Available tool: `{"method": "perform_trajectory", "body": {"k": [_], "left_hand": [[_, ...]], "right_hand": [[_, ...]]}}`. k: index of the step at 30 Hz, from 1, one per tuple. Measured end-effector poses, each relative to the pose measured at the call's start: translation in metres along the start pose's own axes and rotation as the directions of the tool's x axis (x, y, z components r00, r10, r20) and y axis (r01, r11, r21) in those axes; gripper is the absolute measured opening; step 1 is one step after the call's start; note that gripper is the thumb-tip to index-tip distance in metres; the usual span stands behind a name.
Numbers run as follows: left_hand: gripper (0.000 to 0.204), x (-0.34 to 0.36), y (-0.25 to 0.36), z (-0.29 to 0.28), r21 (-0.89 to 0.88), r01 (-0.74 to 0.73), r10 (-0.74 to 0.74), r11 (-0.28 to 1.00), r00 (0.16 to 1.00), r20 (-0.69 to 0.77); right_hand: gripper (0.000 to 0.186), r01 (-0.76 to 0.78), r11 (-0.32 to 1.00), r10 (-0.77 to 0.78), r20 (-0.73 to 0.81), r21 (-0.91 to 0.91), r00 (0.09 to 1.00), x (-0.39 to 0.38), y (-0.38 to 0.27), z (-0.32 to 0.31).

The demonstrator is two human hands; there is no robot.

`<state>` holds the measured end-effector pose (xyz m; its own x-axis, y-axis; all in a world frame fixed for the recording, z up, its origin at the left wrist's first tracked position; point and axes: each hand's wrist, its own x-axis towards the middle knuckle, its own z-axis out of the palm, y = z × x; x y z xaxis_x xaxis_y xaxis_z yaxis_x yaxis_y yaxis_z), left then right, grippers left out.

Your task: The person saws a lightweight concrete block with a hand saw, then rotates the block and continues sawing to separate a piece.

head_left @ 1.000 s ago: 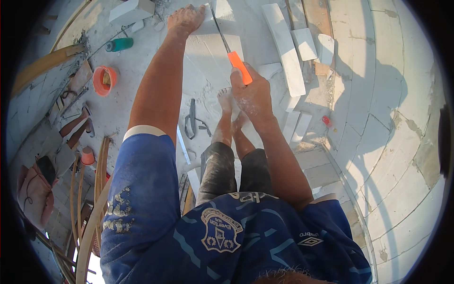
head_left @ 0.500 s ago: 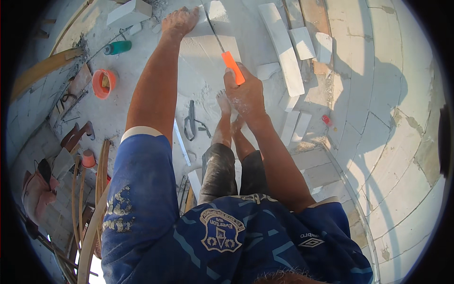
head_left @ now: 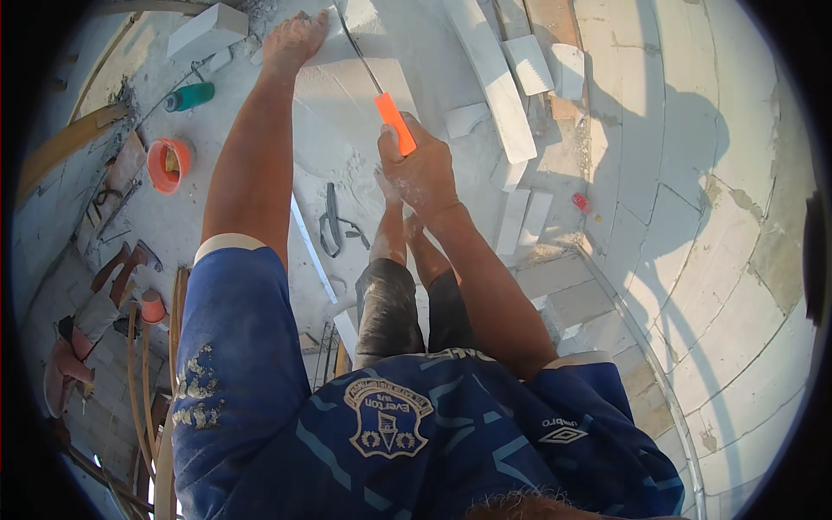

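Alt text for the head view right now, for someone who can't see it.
The right hand holds an orange-handled saw against a white block, with the left hand at the block's left. Farther left are a green bottle and an orange bucket.

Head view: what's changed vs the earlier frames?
Mostly viewpoint: the scene slid left in the picture, the orange bucket also lower. The saw and both hands shifted left too; any saw stroke against the white block is too small to tell. No grip change: right hand still holds the saw's orange handle, left hand still at the block's left end.
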<state>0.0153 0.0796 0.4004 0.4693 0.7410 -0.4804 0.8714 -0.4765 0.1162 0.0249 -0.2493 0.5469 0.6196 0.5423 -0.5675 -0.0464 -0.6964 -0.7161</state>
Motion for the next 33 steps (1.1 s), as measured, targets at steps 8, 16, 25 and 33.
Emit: {"method": "perform_trajectory", "body": {"k": [8, 16, 25, 33], "left_hand": [[0.073, -0.004, 0.002, 0.007, 0.038, 0.017, -0.014, 0.999, 0.997, -0.080], [0.074, -0.009, -0.002, -0.006, -0.051, -0.010, 0.008, 0.999, 0.999, -0.042], [0.074, -0.002, -0.004, 0.014, 0.008, 0.020, -0.019, 1.000, 0.993, -0.115], [0.040, 0.035, -0.049, 0.070, 0.573, -0.267, 0.633, 0.774, 0.328, -0.702]], "right_hand": [[0.043, 0.051, 0.999, -0.051, -0.013, 0.012, 0.999, -0.080, 0.016, -0.035], [0.040, 0.069, 0.995, -0.067, -0.021, 0.066, 0.998, -0.025, 0.000, -0.004], [0.038, -0.018, 0.997, 0.026, 0.123, -0.071, 0.992, 0.020, -0.029, -0.021], [0.046, 0.172, 0.984, -0.172, 0.007, -0.048, 0.985, -0.112, 0.026, -0.050]]}}
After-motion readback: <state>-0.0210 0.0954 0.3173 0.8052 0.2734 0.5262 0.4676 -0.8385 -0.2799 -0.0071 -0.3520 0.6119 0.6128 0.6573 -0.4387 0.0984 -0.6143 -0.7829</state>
